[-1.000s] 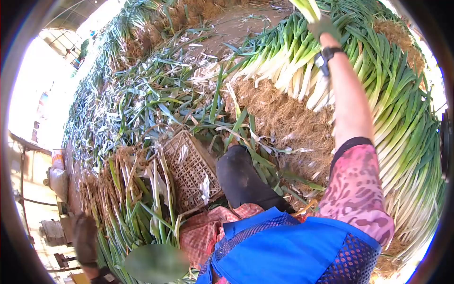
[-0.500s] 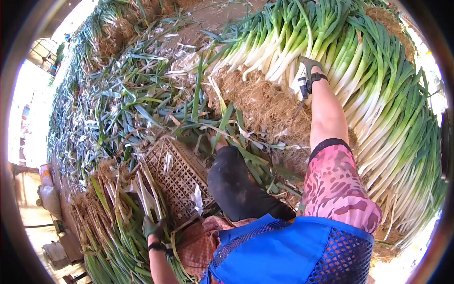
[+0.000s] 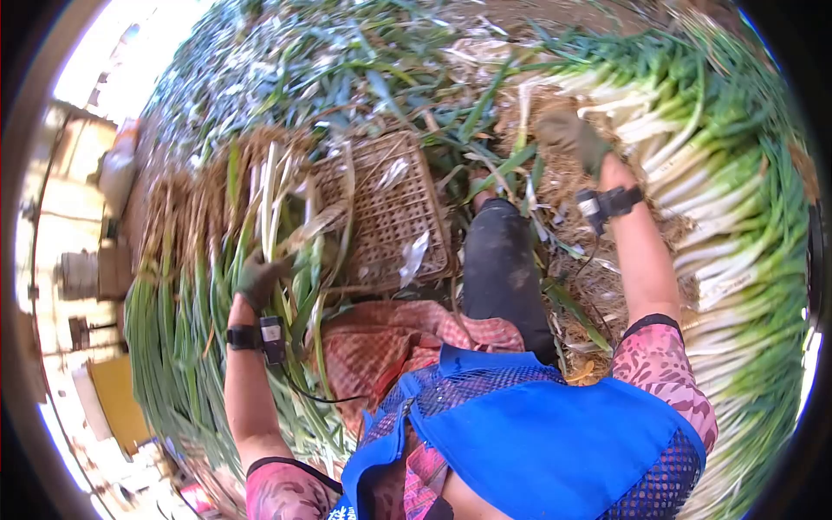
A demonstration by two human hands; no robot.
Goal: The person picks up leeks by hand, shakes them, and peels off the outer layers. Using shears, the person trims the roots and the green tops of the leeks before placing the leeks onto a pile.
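Note:
My left hand, in a dark glove, is closed around a leek with a white shank, at the edge of a row of untrimmed leeks with brown roots. My right hand, also gloved, is over a heap of dry roots, beside the pile of cleaned leeks. It is blurred; its fingers look stretched out, and nothing shows in them.
A woven plastic crate stands upturned between the untrimmed leeks and my dark-trousered leg. Stripped leaves litter the ground ahead. A red checked cloth lies across my lap.
The view has swung to the left. My right hand has drawn back from the white shanks of the cleaned leeks and is over the roots. My left hand stays at the untrimmed leeks.

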